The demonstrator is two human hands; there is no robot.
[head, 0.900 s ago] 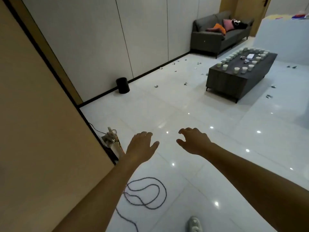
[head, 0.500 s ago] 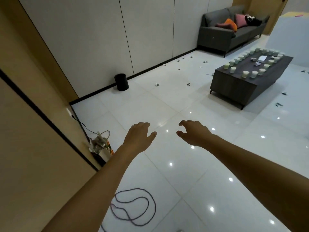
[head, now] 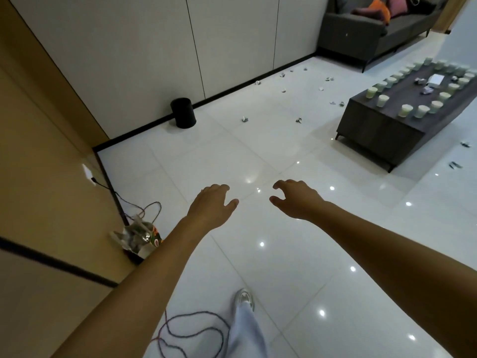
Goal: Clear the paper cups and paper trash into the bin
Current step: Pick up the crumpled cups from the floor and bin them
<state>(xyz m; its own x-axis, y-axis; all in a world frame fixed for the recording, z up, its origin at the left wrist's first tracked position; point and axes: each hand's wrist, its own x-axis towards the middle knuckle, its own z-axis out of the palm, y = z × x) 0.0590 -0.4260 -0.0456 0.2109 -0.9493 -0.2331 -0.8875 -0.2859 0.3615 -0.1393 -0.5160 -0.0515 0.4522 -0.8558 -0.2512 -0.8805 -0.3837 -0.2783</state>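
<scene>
A black round bin stands on the white floor against the wall, ahead and to the left. Several paper cups line the edges of a dark low table at the right, with crumpled paper and a white sheet among them. Paper scraps lie scattered on the floor between bin, table and sofa. My left hand and my right hand hover out in front of me, palms down, fingers loosely curled, holding nothing.
A grey sofa with cushions stands at the far right. A loose cable loops on the floor by my foot. A crumpled foil bag sits at the tan wall's corner on the left.
I have walked forward: the bin and table are nearer, the view tilted down, and my foot has come into view. Both hands keep the same empty pose.
</scene>
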